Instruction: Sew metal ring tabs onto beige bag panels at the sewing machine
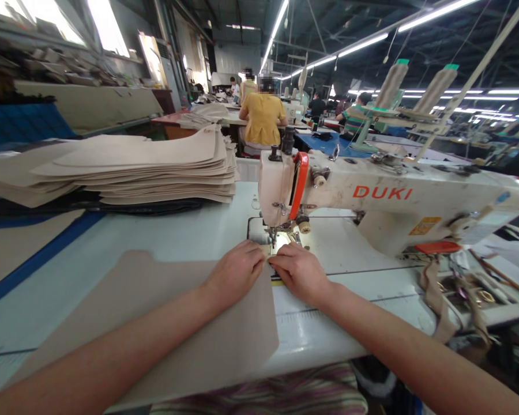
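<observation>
A flat beige fabric panel (177,328) lies on the pale sewing table, its right edge running up to the needle area of a white sewing machine (337,184). My left hand (237,270) rests on the panel's upper right corner, fingers curled and closed on it just in front of the presser foot (273,236). Close beside it, my right hand (301,272) is closed in a pinch at the panel's edge. The fingertips of both hands nearly meet below the needle. They hide most of the fabric between them.
A thick stack of beige cut panels (164,167) stands at the back left. Two thread cones (391,86) rise behind the machine. At the right, beige straps (435,300) hang by a tray (501,308) of small parts. A person in yellow (263,118) sits ahead.
</observation>
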`<state>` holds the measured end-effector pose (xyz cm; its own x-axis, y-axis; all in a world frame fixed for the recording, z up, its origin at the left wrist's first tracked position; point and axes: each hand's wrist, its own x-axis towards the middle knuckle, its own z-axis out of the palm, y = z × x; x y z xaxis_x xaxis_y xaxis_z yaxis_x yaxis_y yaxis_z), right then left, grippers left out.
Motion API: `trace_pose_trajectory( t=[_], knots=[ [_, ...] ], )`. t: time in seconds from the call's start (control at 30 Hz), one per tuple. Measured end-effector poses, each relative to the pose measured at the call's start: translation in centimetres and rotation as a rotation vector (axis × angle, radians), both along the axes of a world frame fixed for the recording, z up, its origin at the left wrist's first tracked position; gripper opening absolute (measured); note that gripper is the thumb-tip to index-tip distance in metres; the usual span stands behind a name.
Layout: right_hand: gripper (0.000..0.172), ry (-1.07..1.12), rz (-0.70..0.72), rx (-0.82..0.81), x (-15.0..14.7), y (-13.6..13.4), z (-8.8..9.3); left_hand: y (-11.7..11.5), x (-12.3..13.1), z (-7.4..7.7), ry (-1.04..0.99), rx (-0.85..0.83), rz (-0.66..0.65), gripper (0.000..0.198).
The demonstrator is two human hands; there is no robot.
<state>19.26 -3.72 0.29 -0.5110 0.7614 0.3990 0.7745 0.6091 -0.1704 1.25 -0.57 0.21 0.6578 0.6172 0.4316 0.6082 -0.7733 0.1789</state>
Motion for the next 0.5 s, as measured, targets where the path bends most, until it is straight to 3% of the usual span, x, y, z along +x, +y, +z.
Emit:
trace_pose_trajectory(
  t=[0.17,0.5],
  knots=[
    [0.012,-0.066,0.079,-0.003,0.7,-0.4,0.8,0.2,-0.1,0.1,-0.008,-0.018,-0.027,0.017],
    [0.021,-0.348,0.448,0.179,1.5,-1.9,2.1,0.0,0.1,0.0,-0.012,-0.001,0.011,0.019]
  ],
)
